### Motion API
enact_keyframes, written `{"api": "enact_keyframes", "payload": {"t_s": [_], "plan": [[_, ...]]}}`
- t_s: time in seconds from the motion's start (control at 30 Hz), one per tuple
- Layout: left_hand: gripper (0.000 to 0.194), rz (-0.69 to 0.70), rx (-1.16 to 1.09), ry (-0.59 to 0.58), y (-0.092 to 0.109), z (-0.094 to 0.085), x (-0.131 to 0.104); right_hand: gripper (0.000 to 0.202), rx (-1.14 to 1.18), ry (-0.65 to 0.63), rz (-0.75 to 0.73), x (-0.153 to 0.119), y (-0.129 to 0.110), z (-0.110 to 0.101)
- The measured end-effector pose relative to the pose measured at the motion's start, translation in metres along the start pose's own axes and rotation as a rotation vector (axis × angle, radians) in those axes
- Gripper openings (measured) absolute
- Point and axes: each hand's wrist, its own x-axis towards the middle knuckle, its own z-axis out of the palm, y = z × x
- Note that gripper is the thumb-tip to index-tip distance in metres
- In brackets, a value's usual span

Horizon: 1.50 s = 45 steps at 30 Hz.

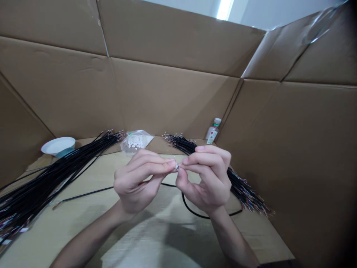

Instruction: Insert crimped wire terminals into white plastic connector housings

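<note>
Bottle [213,131], small, clear, white-capped: stood upright in the far right corner; its label [212,136] was white and green with a red mark, the lettering too small to read.

Left hand [139,182], bare: thumb and fingertips were closed on a small white piece [176,166]. Right hand [208,178], bare: thumb and forefinger were pinched together at the same piece, which lay between the two hands above the table [95,175]; the fingertips hid most of it, and its exact form could not be told.

Loose black cable [87,193], one: ran behind the hands, its bared end at left, a curve at right.

Black cable bundles, two, wire ends exposed: one [67,167] at left; the other [238,186] at right, partly blocked from view by the right hand.

Clear plastic bag [147,138], holding white pieces [135,140]: far side, between the bundles.

Round white dish [58,144]: far left, near a teal object [66,152].

Brown cardboard walls [173,100]: enclosed the table's far side and flanks.
</note>
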Motion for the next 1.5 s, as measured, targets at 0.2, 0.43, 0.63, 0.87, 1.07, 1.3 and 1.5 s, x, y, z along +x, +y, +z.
{"api": "enact_keyframes", "payload": {"t_s": [0.2, 0.43, 0.63, 0.87, 1.07, 1.3, 1.5], "plan": [[0.02, -0.01, -0.061, 0.026, -0.003, 0.0, 0.0, 0.017, 0.212, 0.001, 0.124, 0.002, -0.001, 0.002], [0.017, 0.079, -0.099, -0.008, -0.009, -0.006, 0.002, 0.017, 0.241, 0.003, 0.134, 0.006, -0.005, -0.001], [0.011, 0.099, -0.104, -0.002, -0.01, -0.007, 0.001, 0.015, 0.231, -0.003, 0.145, 0.006, -0.008, -0.003], [0.007, 0.137, -0.106, -0.026, -0.009, -0.005, 0.004, 0.019, 0.038, 0.008, 0.038, 0.005, -0.013, -0.008], [0.009, 0.146, -0.057, -0.07, -0.012, -0.008, 0.005, 0.017, -0.039, 0.03, -0.041, 0.0, -0.013, -0.006], [0.01, 0.167, -0.044, -0.125, -0.015, -0.015, 0.01, 0.02, -0.058, 0.005, -0.096, -0.002, -0.013, -0.005], [0.009, 0.191, -0.035, -0.147, -0.011, -0.021, 0.012, 0.019, 0.069, -0.043, 0.033, 0.005, -0.01, -0.007]]}}
